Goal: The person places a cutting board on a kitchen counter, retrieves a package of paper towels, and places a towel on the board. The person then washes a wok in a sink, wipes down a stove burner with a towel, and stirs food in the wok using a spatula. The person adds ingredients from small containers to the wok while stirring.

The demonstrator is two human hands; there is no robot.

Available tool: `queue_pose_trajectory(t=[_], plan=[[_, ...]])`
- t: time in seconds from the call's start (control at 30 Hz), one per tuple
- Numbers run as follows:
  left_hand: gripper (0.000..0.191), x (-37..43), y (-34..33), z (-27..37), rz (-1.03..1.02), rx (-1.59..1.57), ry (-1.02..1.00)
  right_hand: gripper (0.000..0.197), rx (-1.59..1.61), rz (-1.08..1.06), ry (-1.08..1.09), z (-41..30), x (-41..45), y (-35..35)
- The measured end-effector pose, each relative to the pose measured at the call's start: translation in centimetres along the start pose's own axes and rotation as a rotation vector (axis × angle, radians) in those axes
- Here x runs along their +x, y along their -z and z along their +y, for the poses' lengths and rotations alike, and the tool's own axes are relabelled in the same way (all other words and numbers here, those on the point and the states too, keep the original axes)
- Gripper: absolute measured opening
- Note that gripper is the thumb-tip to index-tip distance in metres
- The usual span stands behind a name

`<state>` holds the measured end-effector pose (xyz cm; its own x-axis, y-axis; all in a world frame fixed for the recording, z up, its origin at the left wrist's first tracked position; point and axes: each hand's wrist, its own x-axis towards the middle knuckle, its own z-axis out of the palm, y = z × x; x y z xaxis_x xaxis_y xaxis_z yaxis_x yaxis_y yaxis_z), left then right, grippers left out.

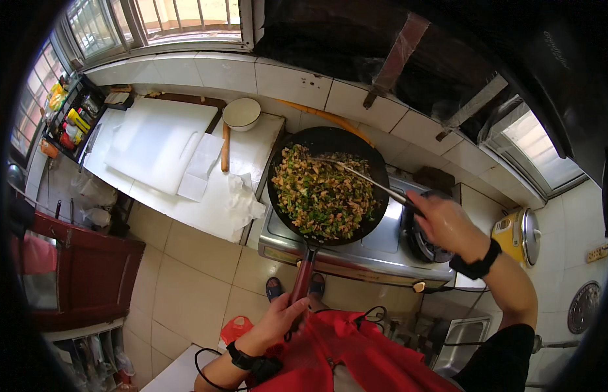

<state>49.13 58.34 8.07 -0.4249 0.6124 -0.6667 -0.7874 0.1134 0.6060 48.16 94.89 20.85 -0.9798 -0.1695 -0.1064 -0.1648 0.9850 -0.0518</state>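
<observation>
A black wok (380, 161) sits over the left side of a steel gas stove (387, 220). Chopped food in brown and green pieces (323, 191) covers most of its bottom. My left hand (284, 316) grips the end of the wok's dark red handle (304, 277), close to my body. In my right hand (443, 220) is the dark grip of a metal cooking spatula (370, 180). The spatula's shaft slants to the left over the wok, and its head is partly buried in the food near the far side.
Left of the stove, a counter holds a white cutting board (157, 142), a cream bowl (242, 114), a wooden handle (225, 147) and crumpled paper (245, 196). A rack of bottles (74, 122) stands farther left. Right of the stove is a yellow rice cooker (517, 235).
</observation>
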Motion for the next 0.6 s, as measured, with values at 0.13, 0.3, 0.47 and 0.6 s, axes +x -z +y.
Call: queue_pose_trajectory(t=[0.13,0.3,0.47,0.6], plan=[[0.023,0.2,0.1,-0.1,-0.016,0.045,0.015,0.066,-0.273,-0.029,-0.003,-2.7,-4.3,-0.6],[0.024,0.5,0.6,-0.7,-0.054,0.04,-0.001,0.065,-0.263,0.01,-0.062,-4.5,-7.5,1.0],[0.022,0.8,0.5,-1.2,-0.019,-0.045,-0.013,0.057,-0.042,0.149,-0.196,-1.5,-6.5,3.2],[0.023,0.9,0.6,-1.6,-0.031,-0.048,-0.006,0.057,0.093,0.175,-0.064,4.9,-3.0,2.4]])
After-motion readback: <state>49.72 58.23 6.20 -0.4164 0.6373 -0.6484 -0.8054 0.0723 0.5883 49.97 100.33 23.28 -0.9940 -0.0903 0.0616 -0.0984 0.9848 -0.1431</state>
